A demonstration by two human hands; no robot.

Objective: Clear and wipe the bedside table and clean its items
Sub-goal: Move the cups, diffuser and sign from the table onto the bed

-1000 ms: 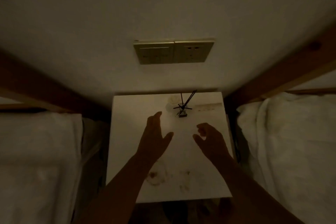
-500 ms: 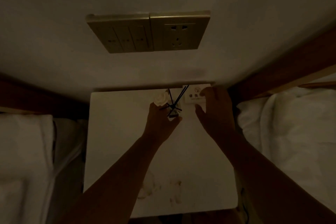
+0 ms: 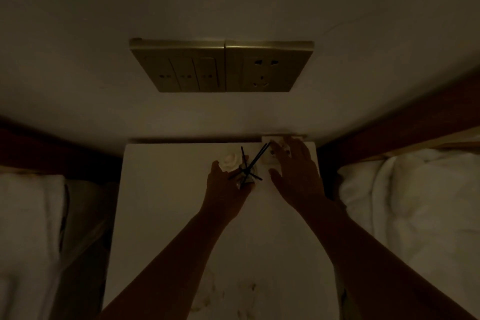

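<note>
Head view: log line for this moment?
left hand: grips small glass diffuser, black reeds | right hand: on white card, grip unclear | white bedside table: stained

One person, two arms in sight. Left forearm (image 3: pixel 166 262): bare from the lower edge of view up to the wrist, slim and smooth in outline. Right forearm (image 3: pixel 376 254): likewise bare, broadening toward the elbow. Left grip (image 3: pixel 226 189): a bare hand, thumb and fingers distinct. Right grip (image 3: pixel 298 176): a bare hand, fingers and thumb separately visible. The room's dim light hides any finer marks on either limb.
</note>
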